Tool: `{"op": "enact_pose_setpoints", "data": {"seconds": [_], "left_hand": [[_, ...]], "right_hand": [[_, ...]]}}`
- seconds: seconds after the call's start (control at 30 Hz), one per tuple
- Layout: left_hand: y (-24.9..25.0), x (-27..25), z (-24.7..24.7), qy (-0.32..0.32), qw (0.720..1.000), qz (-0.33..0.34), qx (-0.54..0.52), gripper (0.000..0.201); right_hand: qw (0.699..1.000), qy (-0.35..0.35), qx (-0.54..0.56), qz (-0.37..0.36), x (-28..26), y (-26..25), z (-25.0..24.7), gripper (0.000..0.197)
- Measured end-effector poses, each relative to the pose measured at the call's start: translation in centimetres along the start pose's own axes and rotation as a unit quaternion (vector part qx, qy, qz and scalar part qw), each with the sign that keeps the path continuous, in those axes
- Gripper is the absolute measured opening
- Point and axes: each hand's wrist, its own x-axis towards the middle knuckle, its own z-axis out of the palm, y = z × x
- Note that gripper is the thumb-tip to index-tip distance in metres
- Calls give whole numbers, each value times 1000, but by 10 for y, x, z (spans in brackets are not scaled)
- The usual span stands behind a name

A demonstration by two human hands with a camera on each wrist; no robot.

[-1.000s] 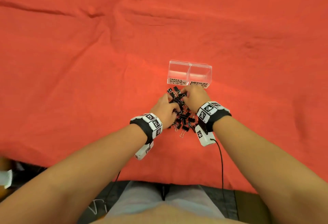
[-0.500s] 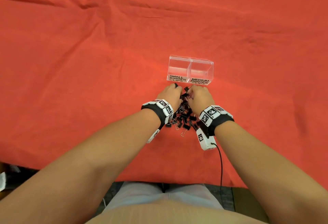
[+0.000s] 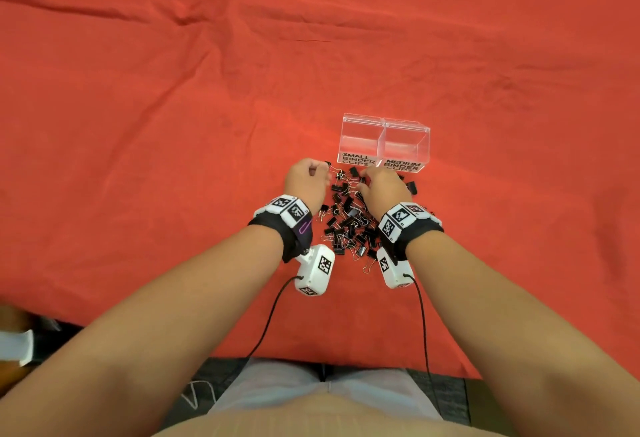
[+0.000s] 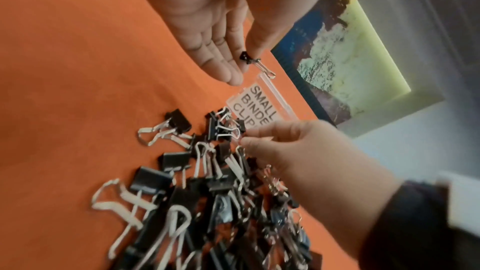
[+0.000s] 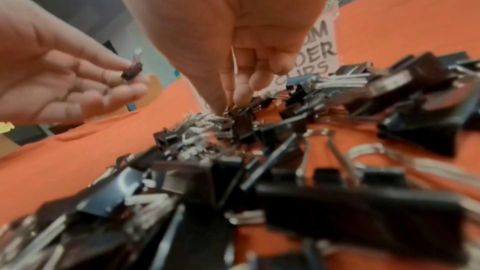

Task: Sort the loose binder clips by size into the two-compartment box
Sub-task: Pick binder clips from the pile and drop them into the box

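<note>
A clear plastic two-compartment box [image 3: 384, 143] stands on the bench, which is draped in a wrinkled red-orange cloth [image 3: 173, 107]. The left compartment's label reads "SMALL BINDER CLIPS" [image 3: 358, 159] in black capitals, the right one "MEDIUM BINDER CLIPS" [image 3: 401, 165]; both compartments look empty. Just in front of the box lies a heap of loose black binder clips with silver wire handles [image 3: 349, 225], small and medium mixed together.

The left hand [image 3: 306, 182] is raised at the heap's left edge, thumb and forefinger pinching one small black binder clip [image 4: 245, 59], its wire handle pointing toward the box while the other fingers stay loosely extended. The right hand [image 3: 381, 187] reaches down into the far end of the heap, close to the labels, its thumb and fingertips [image 5: 233, 91] closing on a clip there. Both wrists wear black bands with white square-patterned markers [image 3: 401, 218].
</note>
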Motion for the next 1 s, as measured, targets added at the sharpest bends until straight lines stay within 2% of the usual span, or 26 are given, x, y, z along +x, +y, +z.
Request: {"op": "enact_pose_setpoints", "data": {"seconds": [0.13,0.27,0.4,0.5,0.67,0.77,0.87,1.0], "left_hand": [[17,10,-5,-5,1000,22,1,11],[39,22,5,-14,998,58,26,7],[54,34,17,-23,991,94,96,6],[55,37,18,-37,986,99,126,12],[36,25,0,-11,991,77,106,16],[13,13,-8,-4,989,52,137,10],[-11,6,-6,-42,971,38,232,9],[-26,3,1,-92,927,65,358,34]], "right_hand": [[999,-2,42,29,1,-2,-2,11],[997,-1,77,24,-5,-3,-9,10],[984,64,162,31,0,-5,-33,6],[980,96,173,25,14,-13,-54,7],[986,101,134,8,26,-25,-64,16],[992,80,85,-44,16,-29,-51,14],[994,-3,-16,-107,9,-29,-23,18],[975,-67,-152,-149,11,-26,-5,33]]}}
